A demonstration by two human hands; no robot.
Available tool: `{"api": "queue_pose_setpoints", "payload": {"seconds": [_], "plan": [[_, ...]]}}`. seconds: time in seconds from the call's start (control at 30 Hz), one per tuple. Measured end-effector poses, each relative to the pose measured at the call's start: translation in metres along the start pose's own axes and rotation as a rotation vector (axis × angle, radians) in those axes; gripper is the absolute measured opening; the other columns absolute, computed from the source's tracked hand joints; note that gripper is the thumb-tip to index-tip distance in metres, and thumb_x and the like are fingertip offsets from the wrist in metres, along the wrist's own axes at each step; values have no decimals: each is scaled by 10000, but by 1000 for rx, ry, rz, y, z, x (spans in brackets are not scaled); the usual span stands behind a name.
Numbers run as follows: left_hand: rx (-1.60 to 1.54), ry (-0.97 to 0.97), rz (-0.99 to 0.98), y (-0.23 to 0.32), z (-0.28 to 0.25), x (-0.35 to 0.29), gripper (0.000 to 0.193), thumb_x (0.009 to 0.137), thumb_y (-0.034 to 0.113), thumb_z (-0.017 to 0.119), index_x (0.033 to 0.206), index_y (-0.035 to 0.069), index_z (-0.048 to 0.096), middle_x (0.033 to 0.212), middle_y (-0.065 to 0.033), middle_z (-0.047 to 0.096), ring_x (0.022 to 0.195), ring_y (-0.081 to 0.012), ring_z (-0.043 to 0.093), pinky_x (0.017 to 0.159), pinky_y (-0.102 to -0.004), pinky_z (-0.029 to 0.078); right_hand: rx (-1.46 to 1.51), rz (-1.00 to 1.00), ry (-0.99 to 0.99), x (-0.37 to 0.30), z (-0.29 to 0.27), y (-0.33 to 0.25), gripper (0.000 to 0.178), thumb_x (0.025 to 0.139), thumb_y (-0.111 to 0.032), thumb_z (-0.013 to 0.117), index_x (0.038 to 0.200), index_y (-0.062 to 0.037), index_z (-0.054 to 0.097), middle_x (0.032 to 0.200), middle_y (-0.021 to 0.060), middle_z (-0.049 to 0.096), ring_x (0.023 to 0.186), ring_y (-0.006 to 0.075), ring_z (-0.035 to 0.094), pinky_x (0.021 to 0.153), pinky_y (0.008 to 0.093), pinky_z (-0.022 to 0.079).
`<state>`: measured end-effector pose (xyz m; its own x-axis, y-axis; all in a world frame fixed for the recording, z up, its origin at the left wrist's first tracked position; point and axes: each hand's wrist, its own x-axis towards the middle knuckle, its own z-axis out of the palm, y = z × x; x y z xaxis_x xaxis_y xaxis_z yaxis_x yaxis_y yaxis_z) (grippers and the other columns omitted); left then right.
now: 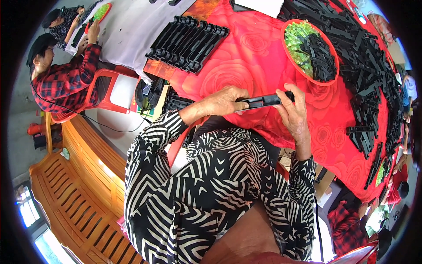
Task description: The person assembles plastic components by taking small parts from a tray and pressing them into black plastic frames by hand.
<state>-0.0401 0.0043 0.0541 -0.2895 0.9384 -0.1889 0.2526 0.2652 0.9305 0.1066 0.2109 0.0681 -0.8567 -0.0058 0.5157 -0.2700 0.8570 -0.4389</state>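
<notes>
Between both hands, over the near edge of the red table, I hold a long narrow black plastic part point(263, 101) roughly level. My left hand point(226, 100) pinches its left end between thumb and fingers. My right hand point(293, 110) grips the other end, fingers on top and thumb below. A slot shows along its face. Beyond my right hand stands a round orange-rimmed basket point(337, 66) with small green-yellow clear pieces point(295, 37) on one side and small black pieces point(317, 57) on the other. Farther left lies a neat row of similar black parts point(187, 44).
A big heap of loose black parts point(365, 83) covers the table's right side. The rose-patterned red cloth point(224, 72) hangs over the near edge. A person in a checked shirt point(66, 83) sits at the left on a red chair point(103, 94). A wooden bench point(79, 189) stands behind at lower left.
</notes>
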Motion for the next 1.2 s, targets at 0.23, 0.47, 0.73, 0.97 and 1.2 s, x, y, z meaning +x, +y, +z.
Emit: {"api": "queue_pose_setpoints", "payload": {"seconds": [0.23, 0.47, 0.73, 0.97, 1.2], "plan": [[-237, -31, -62, 0, 2, 4, 175, 922, 136, 582, 957, -33, 610, 768, -67, 651, 681, -126, 645, 606, -272, 532, 25, 14, 27, -1, 1, 2, 445, 706, -2, 732, 1133, -38, 613, 1223, 161, 472, 1064, 324, 509, 858, 403, 469], [-233, 40, -73, 6, 3, 7, 205, 907, 168, 615, 922, -36, 615, 679, -65, 634, 597, -131, 636, 541, -283, 520, 28, 21, 35, 2, 1, 1, 443, 702, 0, 732, 1127, -32, 613, 1216, 171, 472, 1054, 334, 513, 837, 400, 479], [-10, 74, -93, 23, 5, 9, 256, 894, 225, 637, 895, -30, 615, 630, -83, 616, 531, -149, 618, 507, -317, 491, 3, 0, 24, 1, 2, -3, 453, 694, -14, 745, 1127, -26, 613, 1198, 185, 478, 1054, 342, 514, 838, 410, 476], [-144, 161, -114, 16, 15, 9, 309, 889, 252, 644, 793, -33, 574, 593, -79, 597, 507, -151, 595, 479, -310, 468, -3, -34, 36, 3, 4, -3, 476, 690, -16, 751, 1140, -24, 598, 1196, 183, 477, 1054, 349, 511, 849, 419, 467], [-158, 176, -171, 16, 17, 5, 287, 884, 235, 650, 768, -19, 581, 582, -67, 594, 506, -120, 574, 469, -290, 455, 3, -47, 12, 3, 8, -7, 488, 685, -5, 751, 1145, -16, 588, 1185, 181, 474, 1044, 360, 514, 833, 421, 476]]}}
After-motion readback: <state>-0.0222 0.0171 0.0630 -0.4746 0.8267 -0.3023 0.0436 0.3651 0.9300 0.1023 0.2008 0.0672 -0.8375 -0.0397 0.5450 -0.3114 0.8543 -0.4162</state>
